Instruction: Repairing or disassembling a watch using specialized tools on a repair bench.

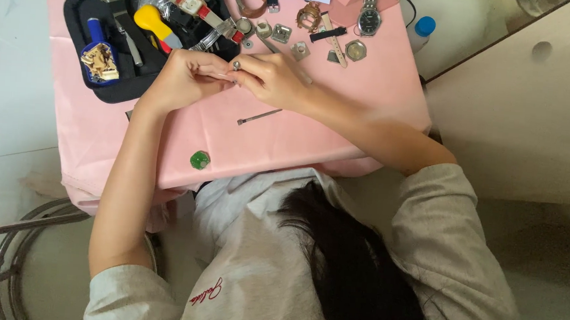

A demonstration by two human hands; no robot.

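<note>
My left hand (183,76) and my right hand (273,80) meet fingertip to fingertip above the pink cloth (341,111). Between them they pinch a small round silver watch part (236,65); the right thumb and forefinger close around it, and the left fingertips press on it from the other side. What else the fingers may hold is hidden. A thin metal pin tool (258,117) lies on the cloth just below the hands. A small green round piece (200,159) sits near the table's front edge.
A black tool tray (83,9) at the back left holds a yellow-handled tool (153,23) and a blue holder (99,55). Watch cases (281,32), a brown strap (335,46), a steel wristwatch (369,15) and a blue-capped bottle (422,29) lie behind. A metal stool (12,249) stands lower left.
</note>
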